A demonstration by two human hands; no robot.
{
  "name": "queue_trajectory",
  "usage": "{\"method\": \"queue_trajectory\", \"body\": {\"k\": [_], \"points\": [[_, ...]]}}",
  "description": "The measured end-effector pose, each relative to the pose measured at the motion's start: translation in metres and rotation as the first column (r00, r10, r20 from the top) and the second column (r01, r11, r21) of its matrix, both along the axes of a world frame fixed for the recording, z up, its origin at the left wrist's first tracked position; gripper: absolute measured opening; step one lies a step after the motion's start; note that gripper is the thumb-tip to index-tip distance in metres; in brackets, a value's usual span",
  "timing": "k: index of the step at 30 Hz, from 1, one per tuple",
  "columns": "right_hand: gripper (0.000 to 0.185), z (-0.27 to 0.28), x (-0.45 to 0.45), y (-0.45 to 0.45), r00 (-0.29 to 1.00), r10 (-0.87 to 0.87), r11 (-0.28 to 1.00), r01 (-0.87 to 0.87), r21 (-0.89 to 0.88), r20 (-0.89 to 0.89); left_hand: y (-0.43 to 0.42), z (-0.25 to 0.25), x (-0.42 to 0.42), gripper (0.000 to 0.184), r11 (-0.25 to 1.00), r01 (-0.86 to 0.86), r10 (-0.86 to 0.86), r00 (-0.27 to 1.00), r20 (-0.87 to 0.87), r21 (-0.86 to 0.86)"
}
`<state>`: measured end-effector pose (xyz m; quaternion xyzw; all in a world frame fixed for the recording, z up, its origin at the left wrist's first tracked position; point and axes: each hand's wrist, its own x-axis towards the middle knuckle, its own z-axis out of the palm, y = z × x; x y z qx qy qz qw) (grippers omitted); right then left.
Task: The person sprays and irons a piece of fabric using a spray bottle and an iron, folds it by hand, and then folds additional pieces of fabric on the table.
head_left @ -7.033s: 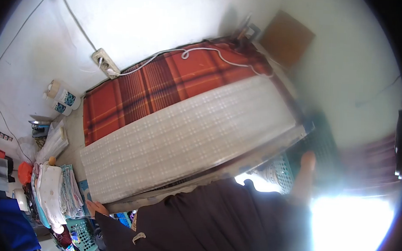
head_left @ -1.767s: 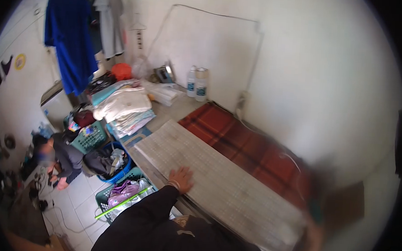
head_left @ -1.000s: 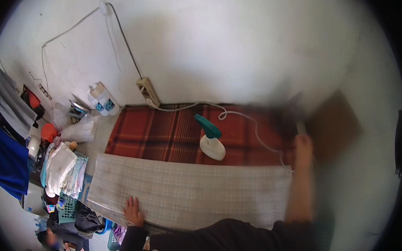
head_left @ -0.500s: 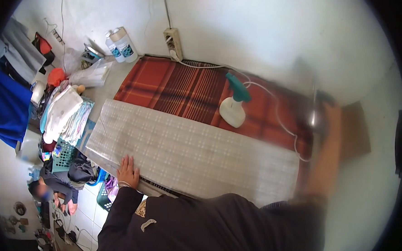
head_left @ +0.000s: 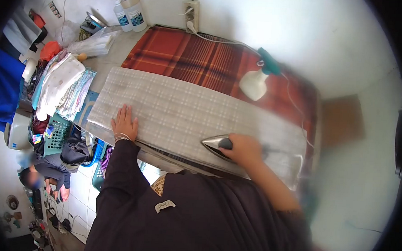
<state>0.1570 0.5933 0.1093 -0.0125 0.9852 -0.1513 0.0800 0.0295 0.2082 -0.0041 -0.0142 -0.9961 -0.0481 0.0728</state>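
A folded pale checked cloth [head_left: 179, 104] lies along the front of the ironing surface, over a red plaid cover [head_left: 186, 56]. My left hand [head_left: 125, 122] rests flat on the cloth near its front left edge, fingers stretched out. With my right hand [head_left: 245, 150] I grip the handle of a clothes iron [head_left: 216, 143], whose pointed silver tip faces left. The iron's sole is down on the cloth near the front edge. Behind it, a white spray bottle [head_left: 254, 85] with a green trigger head stands on the plaid cover.
A power strip [head_left: 191, 17] on the wall feeds a white cord across the back. Two white bottles [head_left: 133, 14] stand at the back left. A stack of folded clothes [head_left: 62, 86] and a green basket [head_left: 57, 134] are at the left. Another person [head_left: 48, 176] sits low beyond.
My right hand has brought the iron from the far right end leftward and down onto the cloth. My left hand still lies flat on it. The camera view has shifted.
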Motion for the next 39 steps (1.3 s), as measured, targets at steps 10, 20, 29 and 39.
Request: {"method": "queue_trajectory", "body": {"k": [10,20,29,39], "points": [[0.036,-0.001,-0.060,-0.124,0.995,0.095,0.995,-0.094,0.023,-0.025,-0.119,-0.020,-0.044,0.053,0.997,0.011,-0.011,1.000,0.007,0.075],[0.038,0.012,-0.157,-0.318,0.977,0.210,0.977,-0.210,0.028,-0.022,-0.219,-0.022,-0.059,0.028,0.808,-0.279,0.334,0.942,-0.014,0.520],[0.036,0.005,-0.192,-0.406,0.932,0.361,0.918,-0.359,0.168,0.020,-0.237,-0.012,-0.062,0.028,0.727,-0.305,0.266,0.951,0.157,0.616],[0.041,-0.002,-0.185,-0.460,0.873,0.488,0.853,-0.477,0.211,0.002,-0.316,-0.004,-0.002,0.028,0.523,-0.341,0.602,0.797,-0.055,0.781]]}}
